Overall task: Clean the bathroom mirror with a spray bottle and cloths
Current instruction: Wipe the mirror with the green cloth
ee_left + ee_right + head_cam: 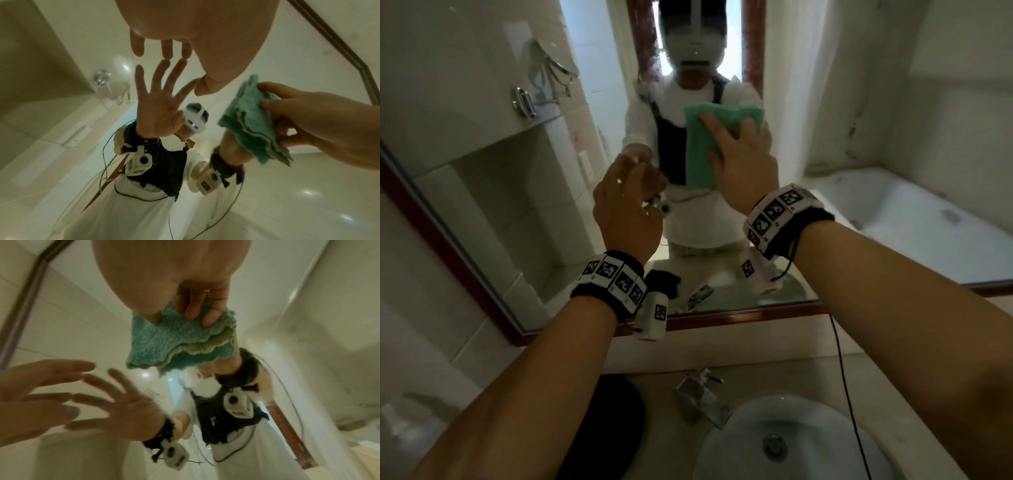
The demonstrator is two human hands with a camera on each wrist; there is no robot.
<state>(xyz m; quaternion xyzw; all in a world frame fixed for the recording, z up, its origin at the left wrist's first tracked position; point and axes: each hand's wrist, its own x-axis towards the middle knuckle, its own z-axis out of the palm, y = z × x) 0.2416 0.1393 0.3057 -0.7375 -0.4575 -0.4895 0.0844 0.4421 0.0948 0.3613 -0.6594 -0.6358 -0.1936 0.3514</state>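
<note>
The wood-framed bathroom mirror [493, 205] fills the wall ahead. My right hand [739, 150] grips a folded green cloth [702, 154] and holds it flat against the glass at chest height. The right wrist view shows its fingers curled into the cloth [176, 339]. My left hand [635, 178] is just left of the cloth, fingers straight and spread. Its fingertips [166, 53] touch the glass and meet their reflection, holding nothing. No spray bottle is in view.
Below the mirror a beige counter holds a white basin [808, 421] with a chrome faucet [702, 397]. A black object [616, 421] lies at the counter's left. A thin black cable [842, 377] hangs from my right wrist. A bathtub [911, 219] shows in the reflection.
</note>
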